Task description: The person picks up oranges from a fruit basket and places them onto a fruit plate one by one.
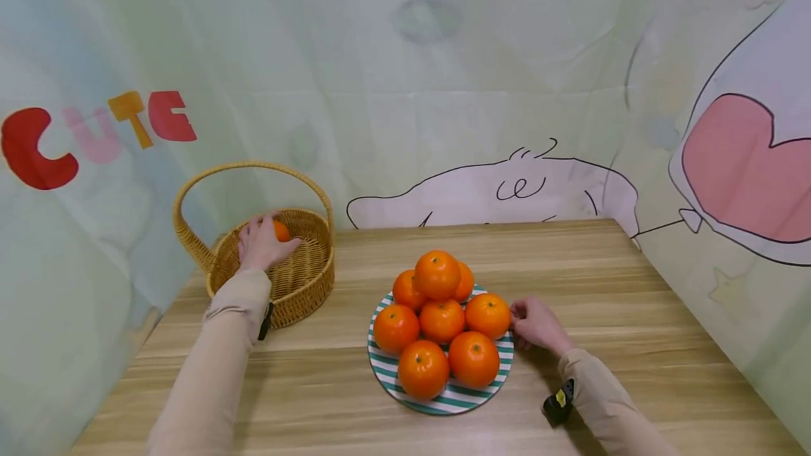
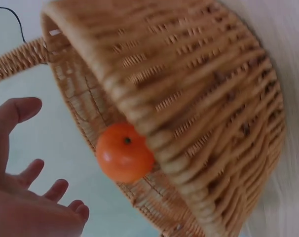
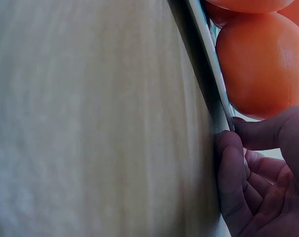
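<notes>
My left hand (image 1: 261, 243) is over the wicker basket (image 1: 317, 280), its fingers spread and holding nothing. Inside the basket lies one orange (image 2: 125, 153); a gap shows between it and the hand in the left wrist view. On the right, my right hand (image 1: 540, 326) pinches the rim of a striped plate (image 1: 443, 403) between thumb (image 3: 260, 132) and curled forefinger. Several oranges (image 1: 423, 370) are heaped on this plate, with one orange (image 1: 437, 274) on top of the others. The orange (image 3: 263, 64) nearest the right hand sits just beyond the thumb.
The basket's tall arched handle (image 1: 253, 165) rises above it at the left. A wood-grain table (image 1: 317, 393) lies under everything. Printed curtains (image 1: 380, 90) stand along the back and both sides. A dark wrist device (image 1: 559, 403) is at my right sleeve.
</notes>
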### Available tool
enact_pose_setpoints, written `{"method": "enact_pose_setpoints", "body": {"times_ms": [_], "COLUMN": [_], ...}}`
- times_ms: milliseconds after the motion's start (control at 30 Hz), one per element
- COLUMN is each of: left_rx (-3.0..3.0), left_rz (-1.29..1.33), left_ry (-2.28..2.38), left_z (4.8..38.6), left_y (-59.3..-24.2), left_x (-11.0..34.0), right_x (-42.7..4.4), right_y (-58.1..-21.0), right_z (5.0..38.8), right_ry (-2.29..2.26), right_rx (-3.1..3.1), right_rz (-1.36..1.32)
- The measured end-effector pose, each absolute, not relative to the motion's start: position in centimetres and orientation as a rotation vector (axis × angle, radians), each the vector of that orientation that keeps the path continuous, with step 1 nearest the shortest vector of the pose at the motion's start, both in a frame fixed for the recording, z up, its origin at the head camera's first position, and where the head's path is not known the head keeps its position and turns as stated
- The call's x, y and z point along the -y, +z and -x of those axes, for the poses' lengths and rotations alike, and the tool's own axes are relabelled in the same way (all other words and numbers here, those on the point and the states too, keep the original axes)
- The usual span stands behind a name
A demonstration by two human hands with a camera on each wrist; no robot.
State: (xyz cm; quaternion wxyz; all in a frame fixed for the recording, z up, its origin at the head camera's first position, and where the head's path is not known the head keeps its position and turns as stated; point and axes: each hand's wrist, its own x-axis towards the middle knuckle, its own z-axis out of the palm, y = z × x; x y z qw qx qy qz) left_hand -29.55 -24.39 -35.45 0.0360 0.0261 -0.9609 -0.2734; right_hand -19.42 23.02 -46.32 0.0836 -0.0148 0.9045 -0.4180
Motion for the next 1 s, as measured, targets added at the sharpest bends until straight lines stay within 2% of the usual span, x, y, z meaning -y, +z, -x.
{"method": "enact_pose_setpoints", "body": {"times_ms": [533,1000], "left_rx": [3.134,3.182], "left_rz": [-0.153,-0.255], "left_ry": [-0.75,-0.683], "left_z": [31.3,32.5], "left_y": [-36.7,-37.5], "left_x": [26.5,26.1], "right_x": [-22.8,-23.1], "right_y": [-46.0,-46.3], "right_z": [19.5,19.6], "right_ry": [-1.237,-1.247], "right_rx": [-2.689,-2.682], "right_rz": [0.021,0.018]}}
